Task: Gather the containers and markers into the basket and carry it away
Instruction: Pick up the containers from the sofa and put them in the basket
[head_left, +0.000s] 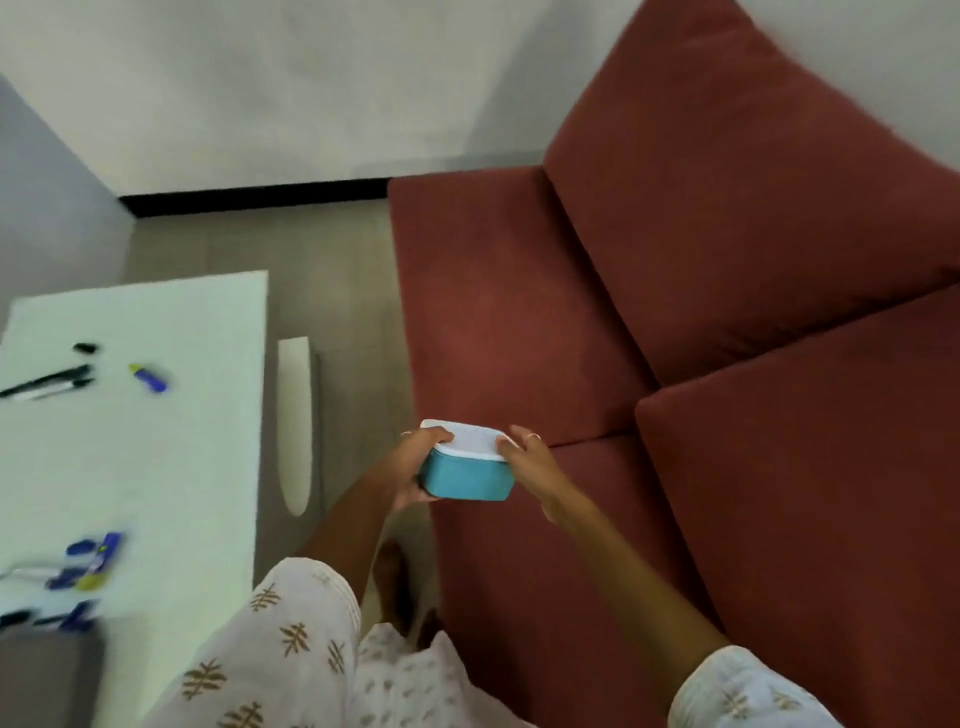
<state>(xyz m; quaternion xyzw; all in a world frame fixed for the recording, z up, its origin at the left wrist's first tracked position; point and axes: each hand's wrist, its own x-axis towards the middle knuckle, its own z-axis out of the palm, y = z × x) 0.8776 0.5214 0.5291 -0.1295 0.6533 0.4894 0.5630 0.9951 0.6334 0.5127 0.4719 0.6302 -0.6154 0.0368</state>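
Blurred markers cut off at table's left edge, container's ends hidden under both hands, sofa cropped right.

Both arms extended (left hand, right hand), fingers curled.

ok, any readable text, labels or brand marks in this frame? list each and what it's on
None can be read.
Blue container with white lid, held between left hand and right hand: no print visible.
Blue and yellow marker on the white table: too blurred to read.
Black pens: too blurred.
Blue items at the table's near edge: motion-blurred, unreadable.
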